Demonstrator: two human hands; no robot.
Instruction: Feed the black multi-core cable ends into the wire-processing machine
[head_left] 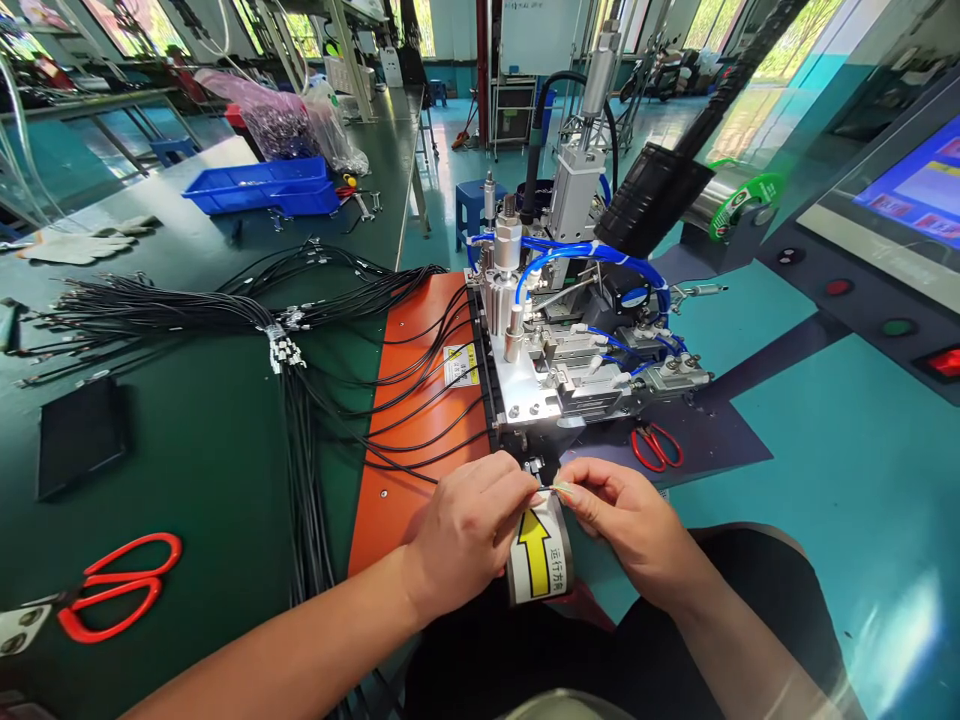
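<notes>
Nearest you, your left hand and right hand meet just above the curved grey guard with the yellow arrow label. Both are closed to a fingertip pinch on one thin, pale cable end, which lies between your thumbs and forefingers right at the near mouth of the silver pneumatic crimping fixture. The piece is too small to say whether it carries a terminal.

To do this well, I judge you should keep the pinch close to the tip so the end stays straight, hold it level with the slot just above your fingers, and keep your fingertips on the near side of the guard, clear of the moving parts.

Left of your left hand, the orange metal plate carries several loops of black cable that run back to the large bundle of black cables on the green surface. Keep those loops slack, so that none drags on the end you hold.

Large red-handled scissors lie at near left, and small red-handled scissors lie just right of the fixture.

Farther back, blue air hoses arch over the fixture, a blue plastic tray sits on the far surface, and a lit touchscreen stands at far right.
</notes>
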